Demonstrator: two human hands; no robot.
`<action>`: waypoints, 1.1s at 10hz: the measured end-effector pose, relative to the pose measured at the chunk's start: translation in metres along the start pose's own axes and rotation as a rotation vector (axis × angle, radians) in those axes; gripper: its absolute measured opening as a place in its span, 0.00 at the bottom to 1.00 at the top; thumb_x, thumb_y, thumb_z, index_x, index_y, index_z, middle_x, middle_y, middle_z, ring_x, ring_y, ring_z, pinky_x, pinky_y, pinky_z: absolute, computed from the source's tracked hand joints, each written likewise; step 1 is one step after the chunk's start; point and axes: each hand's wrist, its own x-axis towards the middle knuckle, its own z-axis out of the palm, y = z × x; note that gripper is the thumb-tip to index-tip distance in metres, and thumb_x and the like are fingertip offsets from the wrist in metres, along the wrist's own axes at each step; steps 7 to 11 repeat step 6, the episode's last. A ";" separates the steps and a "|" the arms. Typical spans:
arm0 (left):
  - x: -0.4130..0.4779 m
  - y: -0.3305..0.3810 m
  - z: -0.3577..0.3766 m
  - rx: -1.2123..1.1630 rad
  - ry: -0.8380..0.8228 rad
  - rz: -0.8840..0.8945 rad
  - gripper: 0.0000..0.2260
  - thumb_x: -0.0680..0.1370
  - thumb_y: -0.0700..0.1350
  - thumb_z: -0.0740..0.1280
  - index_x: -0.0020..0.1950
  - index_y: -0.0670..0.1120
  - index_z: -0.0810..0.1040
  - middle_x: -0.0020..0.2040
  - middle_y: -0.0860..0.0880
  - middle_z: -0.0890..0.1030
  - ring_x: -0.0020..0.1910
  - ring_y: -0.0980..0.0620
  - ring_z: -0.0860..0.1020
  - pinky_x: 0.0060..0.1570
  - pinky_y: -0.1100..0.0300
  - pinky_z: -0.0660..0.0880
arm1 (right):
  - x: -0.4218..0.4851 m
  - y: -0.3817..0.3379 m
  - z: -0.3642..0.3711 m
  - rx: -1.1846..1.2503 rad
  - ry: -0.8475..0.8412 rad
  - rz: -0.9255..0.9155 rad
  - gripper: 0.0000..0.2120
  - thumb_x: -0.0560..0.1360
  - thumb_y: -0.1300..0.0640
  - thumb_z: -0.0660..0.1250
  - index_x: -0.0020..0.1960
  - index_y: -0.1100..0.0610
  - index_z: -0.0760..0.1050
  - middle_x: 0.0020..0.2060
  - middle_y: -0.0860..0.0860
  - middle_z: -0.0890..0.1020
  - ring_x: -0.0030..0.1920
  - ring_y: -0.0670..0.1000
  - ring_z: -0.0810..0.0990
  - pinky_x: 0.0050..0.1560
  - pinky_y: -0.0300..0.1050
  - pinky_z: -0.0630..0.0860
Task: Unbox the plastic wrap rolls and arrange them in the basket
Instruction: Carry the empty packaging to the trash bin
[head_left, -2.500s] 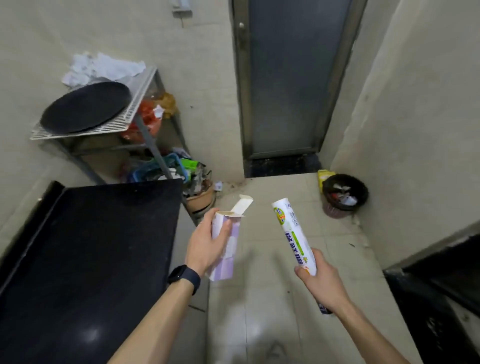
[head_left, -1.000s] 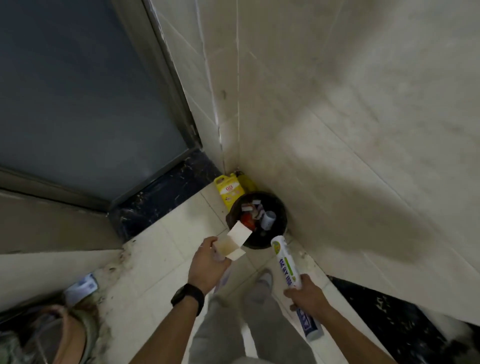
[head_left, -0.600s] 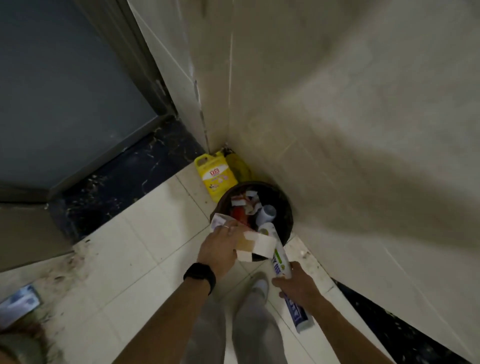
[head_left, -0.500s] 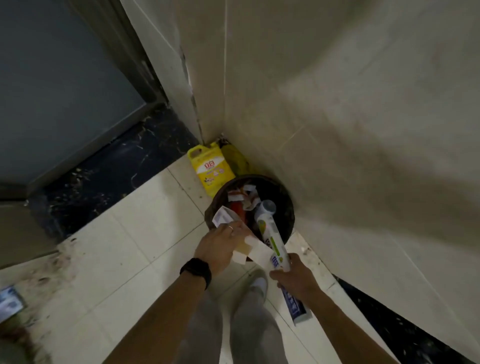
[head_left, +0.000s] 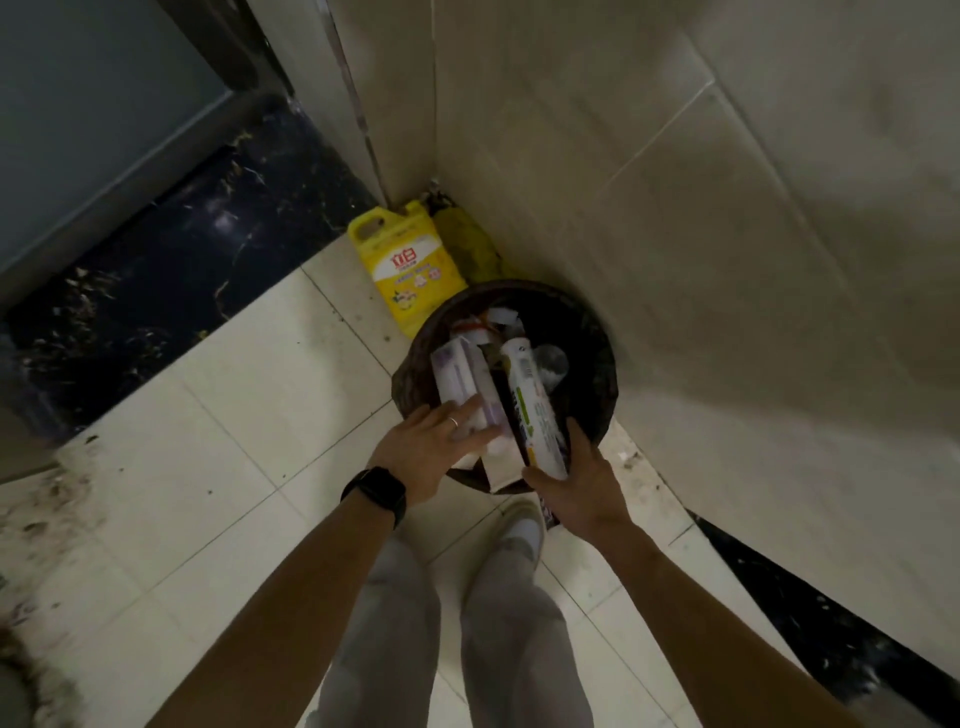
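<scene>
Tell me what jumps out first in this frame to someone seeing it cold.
Both hands meet over a dark round bin in the tiled corner: the left hand lies on a white-and-purple box that leans into it, and the right hand grips a plastic wrap roll angled over the rim. Next comes the bright yellow jug, standing against the wall just behind the bin.

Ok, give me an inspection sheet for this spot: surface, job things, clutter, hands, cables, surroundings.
Surface: pale tiled floor, grimy at left.
Job's things: empty purple-white box lowered into dark round bin; plastic wrap roll over the bin.
Clutter: yellow detergent jug beside bin; scraps inside bin.
Hands: left hand, fingers on box; right hand gripping roll.
Cables: nothing seen.
Surroundings: tiled wall corner, dark marble threshold, grey door.
</scene>
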 end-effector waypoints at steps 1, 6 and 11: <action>-0.004 0.006 0.007 -0.055 -0.029 -0.067 0.46 0.73 0.31 0.63 0.80 0.62 0.45 0.82 0.52 0.40 0.79 0.45 0.51 0.74 0.48 0.62 | -0.007 0.008 0.013 -0.144 0.045 -0.145 0.39 0.75 0.47 0.71 0.79 0.57 0.57 0.74 0.57 0.69 0.71 0.61 0.70 0.67 0.58 0.74; -0.106 0.097 -0.109 -0.136 -0.299 -0.436 0.25 0.80 0.47 0.60 0.77 0.47 0.62 0.72 0.44 0.70 0.71 0.43 0.66 0.72 0.45 0.61 | -0.125 -0.040 -0.075 -0.468 0.041 -0.278 0.23 0.81 0.48 0.61 0.74 0.54 0.69 0.65 0.54 0.78 0.66 0.55 0.73 0.63 0.49 0.74; -0.106 0.097 -0.109 -0.136 -0.299 -0.436 0.25 0.80 0.47 0.60 0.77 0.47 0.62 0.72 0.44 0.70 0.71 0.43 0.66 0.72 0.45 0.61 | -0.125 -0.040 -0.075 -0.468 0.041 -0.278 0.23 0.81 0.48 0.61 0.74 0.54 0.69 0.65 0.54 0.78 0.66 0.55 0.73 0.63 0.49 0.74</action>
